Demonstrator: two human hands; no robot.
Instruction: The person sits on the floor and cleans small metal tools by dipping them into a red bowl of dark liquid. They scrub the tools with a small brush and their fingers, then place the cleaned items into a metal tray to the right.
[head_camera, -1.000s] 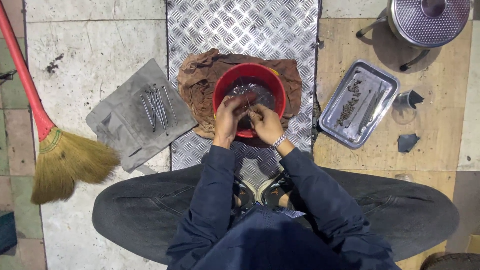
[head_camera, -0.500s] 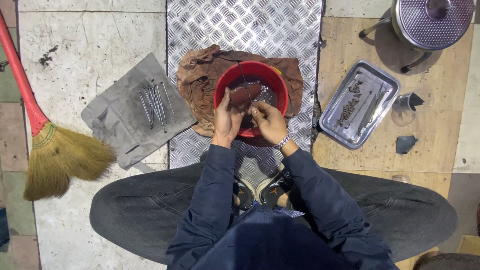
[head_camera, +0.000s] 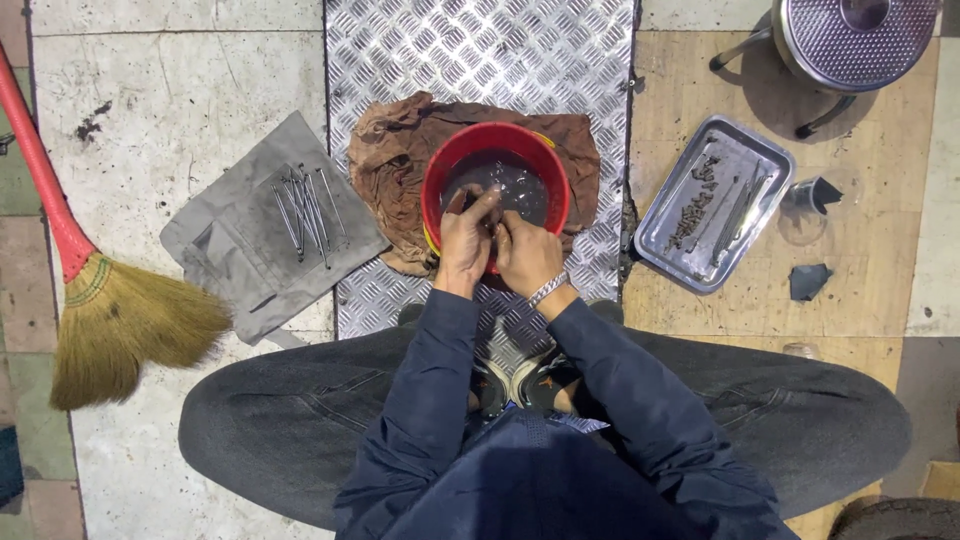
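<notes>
red bowl (head_camera: 440, 170) of dark liquid, both hands in

One head-worn camera looks straight down from above the seated person, fairly near, with the floor (head_camera: 180, 90) filling the frame and the lap along the bottom.

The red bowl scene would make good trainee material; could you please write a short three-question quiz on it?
1. True or false: both hands are at the red bowl.
2. What lies on the grey cloth? A) long thin metal pieces B) spoons C) coins
3. Which thing lies at the far left of the floor?

Key
1. True: the left hand and right hand meet over its near rim.
2. A: the long thin metal pieces.
3. The broom with a red handle.
</notes>
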